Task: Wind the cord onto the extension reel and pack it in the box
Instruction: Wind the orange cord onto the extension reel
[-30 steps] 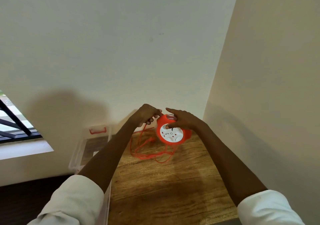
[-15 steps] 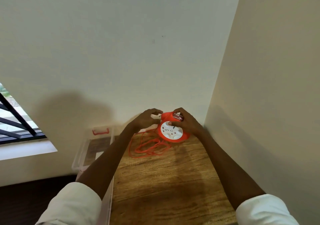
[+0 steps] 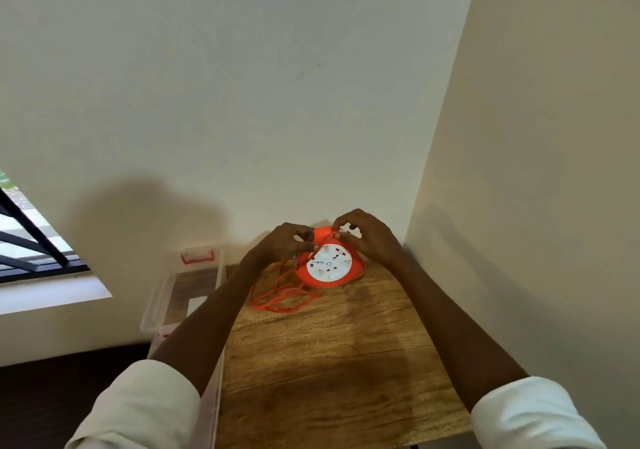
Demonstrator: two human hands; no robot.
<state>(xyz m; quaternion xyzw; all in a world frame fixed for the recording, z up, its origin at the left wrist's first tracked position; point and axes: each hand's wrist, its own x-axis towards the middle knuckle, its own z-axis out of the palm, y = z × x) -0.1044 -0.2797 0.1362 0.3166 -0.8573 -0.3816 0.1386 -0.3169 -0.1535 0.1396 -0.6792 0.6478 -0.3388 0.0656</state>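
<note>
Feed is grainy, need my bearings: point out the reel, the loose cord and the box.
reel [image 3: 329, 264], head view, on its white socket face.
loose cord [image 3: 277, 301], head view, on the loops lying on the table.
box [image 3: 151, 305], head view, on its clear left rim.

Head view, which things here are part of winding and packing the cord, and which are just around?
Part of the job:
orange reel, gripped by left hand and right hand
loose orange cord on the table
clear box left of the table

Just around:
wooden table
window
</note>
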